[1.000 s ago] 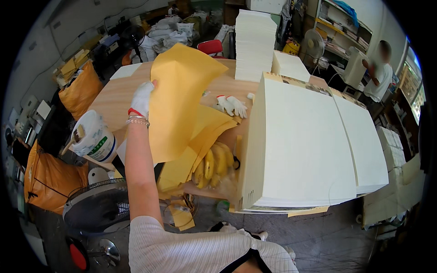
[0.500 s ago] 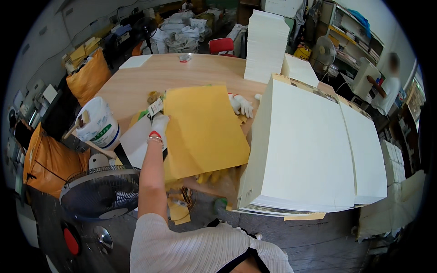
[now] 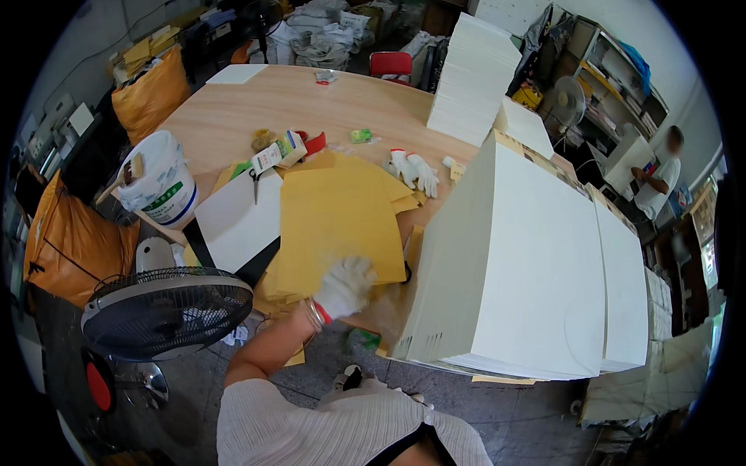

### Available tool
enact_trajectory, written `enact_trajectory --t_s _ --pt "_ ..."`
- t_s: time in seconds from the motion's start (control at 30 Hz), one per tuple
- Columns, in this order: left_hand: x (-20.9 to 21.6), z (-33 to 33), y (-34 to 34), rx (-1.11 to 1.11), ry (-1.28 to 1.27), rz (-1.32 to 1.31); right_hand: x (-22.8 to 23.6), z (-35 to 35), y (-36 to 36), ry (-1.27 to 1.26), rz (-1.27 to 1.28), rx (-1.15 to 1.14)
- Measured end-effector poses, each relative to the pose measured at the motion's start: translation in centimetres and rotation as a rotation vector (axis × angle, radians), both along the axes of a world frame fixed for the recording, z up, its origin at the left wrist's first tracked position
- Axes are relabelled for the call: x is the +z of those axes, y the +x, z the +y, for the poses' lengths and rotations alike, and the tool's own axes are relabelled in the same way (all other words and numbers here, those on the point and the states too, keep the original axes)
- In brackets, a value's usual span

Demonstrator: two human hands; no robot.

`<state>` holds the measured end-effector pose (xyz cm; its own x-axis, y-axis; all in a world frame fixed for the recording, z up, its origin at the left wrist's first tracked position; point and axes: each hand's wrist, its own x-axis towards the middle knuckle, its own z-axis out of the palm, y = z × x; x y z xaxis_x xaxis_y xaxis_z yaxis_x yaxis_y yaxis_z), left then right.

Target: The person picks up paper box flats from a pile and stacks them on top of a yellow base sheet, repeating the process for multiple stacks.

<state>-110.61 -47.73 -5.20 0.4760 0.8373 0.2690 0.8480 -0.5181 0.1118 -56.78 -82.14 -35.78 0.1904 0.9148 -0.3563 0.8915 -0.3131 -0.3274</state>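
Note:
My left hand (image 3: 346, 289), in a white knit glove with a red cuff, is at the lower edge of a pile of yellow-brown paper sheets (image 3: 338, 221). It is smeared by motion, and I cannot tell how its fingers are bent or whether they grip the paper. Left of the pile, black-handled scissors (image 3: 255, 185) rest on a white sheet (image 3: 237, 225) with dark material under it. A small white-and-green box (image 3: 268, 158) stands just beyond. A pair of white gloves (image 3: 414, 172) lies past the pile's upper right. My right hand is out of view.
Tall white paper stacks (image 3: 536, 256) fill the table's right side; another stack (image 3: 475, 81) rises behind. At left are a white bucket (image 3: 167, 186), a fan (image 3: 167, 314) and orange sacks (image 3: 74, 245). A person (image 3: 659, 175) handles a white block at far right.
My left hand has moved from the pile's left side near the scissors to its lower edge. The top yellow-brown sheet has shifted, uncovering the scissors, small box and red item. The view has shifted.

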Motion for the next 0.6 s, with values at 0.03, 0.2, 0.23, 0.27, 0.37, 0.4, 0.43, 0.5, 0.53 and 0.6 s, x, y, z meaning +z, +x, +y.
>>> enact_trajectory --t_s 0.03,0.2,0.23,0.27,0.37,0.4,0.43,0.5,0.53,0.6 --pt "-1.0 -0.6 0.1 0.072 -0.011 -0.001 0.3 0.6 -0.1 0.066 -0.014 0.051" --pt "-4.6 -0.1 -0.6 0.212 0.070 -0.025 3.7 3.0 -3.8 0.179 -0.064 0.110" --pt "-4.4 0.2 -0.6 0.191 0.190 -0.009 3.7 2.8 -3.9 0.199 -0.054 0.137" --pt "-3.7 0.0 -0.6 0.174 0.303 0.011 3.9 2.7 -4.1 0.210 -0.040 0.168" --pt "-5.6 0.2 -0.9 0.178 0.303 -0.002 4.4 2.0 -5.3 0.147 -0.157 0.113" --pt "-6.4 0.3 -1.1 0.189 0.245 -0.016 4.6 1.7 -5.8 0.108 -0.221 0.072" --pt "-6.5 0.3 -1.3 0.209 0.227 -0.046 4.7 0.9 -5.7 0.148 -0.139 0.119" --pt "-5.8 0.5 -1.7 0.259 0.201 -0.100 2.5 -0.6 -3.9 0.241 0.030 0.222" --pt "-4.4 0.7 -1.4 0.215 0.241 -0.128 2.6 -0.9 -4.5 0.206 -0.016 0.183" --pt "-1.4 1.0 0.1 0.120 0.308 -0.191 5.4 -1.2 -6.8 0.121 -0.112 0.100"
